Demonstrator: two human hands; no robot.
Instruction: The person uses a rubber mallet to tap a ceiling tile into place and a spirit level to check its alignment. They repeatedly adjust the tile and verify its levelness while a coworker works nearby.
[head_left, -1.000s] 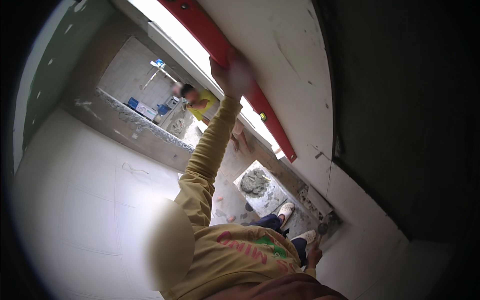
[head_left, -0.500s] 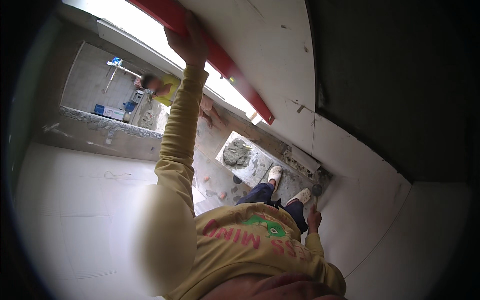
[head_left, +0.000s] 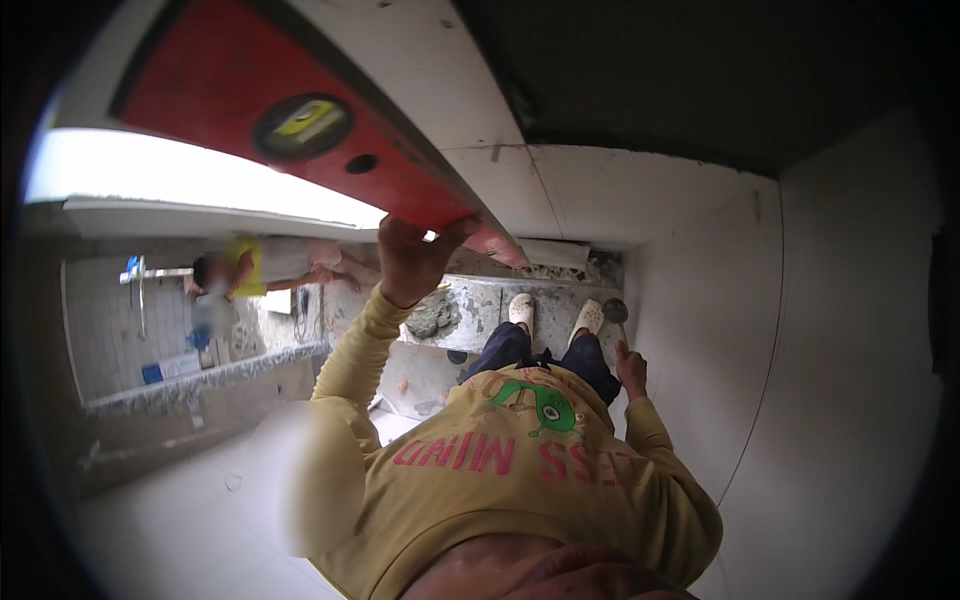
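My left hand (head_left: pixel 412 262) is raised in front of me, its fingers closed round the lower edge of a long red spirit level (head_left: pixel 220 95). The level slants across the upper left, its near end large and its far end beyond my hand. A yellow vial sits in its round window. Low at my right side, my right hand (head_left: pixel 631 370) grips the handle of a mallet (head_left: pixel 615 311) with a dark round head. The mallet hangs beside my right shoe, close to the tiled wall.
Pale wall tiles (head_left: pixel 690 300) stand at the right, below a dark bare wall (head_left: pixel 660 80). Grey wet mortar (head_left: pixel 433 314) lies on a board by my feet. At the left, beyond a rough-edged opening (head_left: pixel 230 370), a person in a yellow top (head_left: pixel 245 265) bends over.
The spirit level has come away from the upper wall and swung nearer to me. My left hand has dropped lower and now holds it closer to its far end. My right hand still grips the mallet.
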